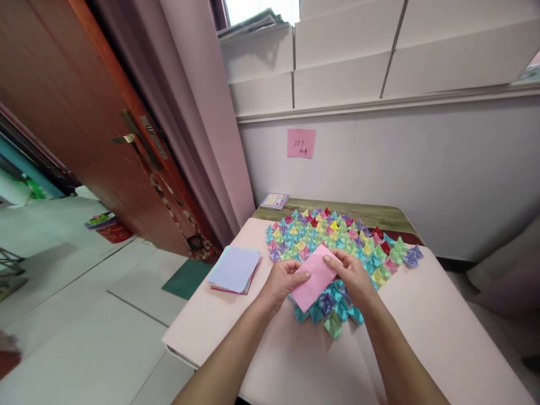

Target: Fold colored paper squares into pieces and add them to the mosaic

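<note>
A pink sheet of paper (315, 282), rectangular and perhaps folded, is held between both hands above the table. My left hand (283, 282) pinches its left edge, thumb on top. On its upper right edge, my right hand (349, 269) grips with the thumb on top and the fingers behind. Beneath and beyond the paper spread many small folded paper pieces (337, 228) in blue, green, yellow, pink, purple and red. The hands and the sheet hide part of them. A stack of square coloured paper (234, 270), lilac on top, lies to the left.
The pale pink table cover (430, 315) reaches a wood-patterned strip (358, 210) at the wall, where a small packet (274, 201) lies. A pink note (301, 143) is on the wall. To the left are a curtain (198, 112), a door (97, 112) and a red bin (110, 229).
</note>
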A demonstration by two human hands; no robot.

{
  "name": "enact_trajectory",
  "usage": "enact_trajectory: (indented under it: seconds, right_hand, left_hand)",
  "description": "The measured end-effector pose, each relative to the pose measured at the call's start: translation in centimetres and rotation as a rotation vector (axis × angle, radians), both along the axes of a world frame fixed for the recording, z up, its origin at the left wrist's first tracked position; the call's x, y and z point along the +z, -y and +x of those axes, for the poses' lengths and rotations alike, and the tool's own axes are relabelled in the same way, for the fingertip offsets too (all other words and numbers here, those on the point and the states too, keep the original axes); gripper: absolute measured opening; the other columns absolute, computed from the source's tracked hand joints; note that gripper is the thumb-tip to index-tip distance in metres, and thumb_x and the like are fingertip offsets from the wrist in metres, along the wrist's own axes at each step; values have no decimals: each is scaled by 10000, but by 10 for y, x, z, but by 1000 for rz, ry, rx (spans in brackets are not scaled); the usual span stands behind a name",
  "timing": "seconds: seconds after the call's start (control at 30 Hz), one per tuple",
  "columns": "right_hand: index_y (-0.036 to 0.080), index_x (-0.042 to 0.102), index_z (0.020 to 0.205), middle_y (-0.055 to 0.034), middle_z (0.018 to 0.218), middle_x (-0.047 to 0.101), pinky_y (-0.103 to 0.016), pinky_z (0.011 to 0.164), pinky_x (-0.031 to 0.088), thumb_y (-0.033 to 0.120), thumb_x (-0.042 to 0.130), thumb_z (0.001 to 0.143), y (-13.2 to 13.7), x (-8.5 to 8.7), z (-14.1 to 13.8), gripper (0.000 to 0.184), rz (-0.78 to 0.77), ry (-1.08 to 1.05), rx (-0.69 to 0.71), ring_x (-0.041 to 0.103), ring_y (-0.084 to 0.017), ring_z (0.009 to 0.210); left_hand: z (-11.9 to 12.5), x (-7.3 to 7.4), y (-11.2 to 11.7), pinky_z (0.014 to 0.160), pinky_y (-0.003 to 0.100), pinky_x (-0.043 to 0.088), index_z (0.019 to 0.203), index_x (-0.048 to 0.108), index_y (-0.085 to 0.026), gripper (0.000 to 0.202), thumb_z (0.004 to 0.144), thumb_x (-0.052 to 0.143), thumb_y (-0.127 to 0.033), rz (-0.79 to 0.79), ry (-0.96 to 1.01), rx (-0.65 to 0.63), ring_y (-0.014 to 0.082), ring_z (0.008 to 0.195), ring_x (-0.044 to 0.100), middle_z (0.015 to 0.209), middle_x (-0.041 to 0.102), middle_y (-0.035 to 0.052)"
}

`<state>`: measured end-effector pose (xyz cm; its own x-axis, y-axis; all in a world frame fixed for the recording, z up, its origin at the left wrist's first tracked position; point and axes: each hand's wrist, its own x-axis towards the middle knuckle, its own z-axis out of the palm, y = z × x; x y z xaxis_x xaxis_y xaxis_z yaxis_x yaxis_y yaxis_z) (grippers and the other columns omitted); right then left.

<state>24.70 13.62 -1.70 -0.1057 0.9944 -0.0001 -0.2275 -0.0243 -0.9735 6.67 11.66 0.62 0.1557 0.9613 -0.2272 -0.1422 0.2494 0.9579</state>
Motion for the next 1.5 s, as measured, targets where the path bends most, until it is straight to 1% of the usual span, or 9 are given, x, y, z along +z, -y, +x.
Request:
enact_trajectory:
  seconds: [0.13, 0.33, 0.5, 0.67, 0.77, 0.87, 0.97, 1.2, 1.5]
  right_hand:
    - [164, 693, 798, -17, 669, 690, -215, 480, 426, 471, 826, 660, 0, 2, 10, 362, -22, -28, 5, 576, -124, 533]
    - [177, 682, 871, -17, 737, 725, -253, 571, 516, 428, 846, 641, 5, 4, 0, 378, 14, -185, -190, 638, -149, 607]
    - [185, 661, 867, -11, 723, 722, -248, 542, 515, 442, 835, 649, 16, 4, -19, 380, 23, -160, -150, 646, -152, 589]
    - [201, 663, 1044, -42, 822, 735, -286, 590, 559, 542, 723, 764, 26, 8, -18, 445, 68, 13, 48, 691, -192, 679]
    - [273, 526, 1337, -65, 1035, 724, -341, 750, 581, 489, 607, 884, 24, 10, -3, 508, 277, 142, -10, 707, -207, 859]
    - [318, 487, 1396, -80, 1264, 643, -376, 884, 554, 361, 609, 898, 22, 9, 9, 515, 493, 334, 113, 678, -217, 1024]
    - [321, 567, 1333, -65, 1287, 629, -390, 912, 548, 284, 632, 875, 23, 8, 11, 464, 570, 388, 250, 666, -230, 1068]
    - [272, 779, 844, -44, 838, 738, -340, 717, 554, 236, 706, 789, 27, 10, 7, 99, 709, 423, 92, 685, -219, 780]
    - [270, 784, 850, -59, 918, 749, -345, 768, 550, 235, 776, 725, 29, 15, 9, 130, 737, 431, 122, 699, -237, 856]
  left_hand:
    - [-7, 20, -11, 507, 190, 381, 745, 711, -120, 372, 513, 899, -342, 45, -39, 63, 98, 535, 556, 650, 679, 19]
    - [4, 7, 10, 657, 262, 538, 935, 666, -141, 505, 752, 669, -612, 113, 441, 641, 170, 774, 685, 886, 719, 96]
    - [32, -20, 42, 639, 271, 563, 916, 697, -118, 428, 674, 818, -451, -13, 357, 423, 184, 771, 679, 912, 707, 101]
    - [32, -5, 44, 571, 249, 568, 942, 701, -105, 405, 661, 829, -368, 68, 425, 532, 178, 701, 684, 862, 735, 93]
    - [23, 5, 49, 501, 236, 565, 950, 692, -101, 410, 650, 831, -344, 50, 433, 554, 164, 630, 679, 859, 743, 93]
    - [19, 10, 56, 464, 226, 561, 966, 684, -101, 421, 649, 830, -335, 48, 436, 537, 151, 591, 669, 854, 745, 90]
    - [20, 11, 60, 475, 224, 565, 976, 687, -106, 416, 656, 825, -332, 56, 427, 493, 150, 604, 673, 863, 744, 83]
    - [21, 10, 65, 492, 256, 558, 956, 716, -92, 438, 645, 825, -380, 114, 310, 391, 200, 657, 694, 861, 748, 103]
    - [20, 5, 69, 487, 255, 548, 932, 714, -78, 401, 650, 825, -341, 95, 311, 341, 168, 593, 654, 800, 738, 96]
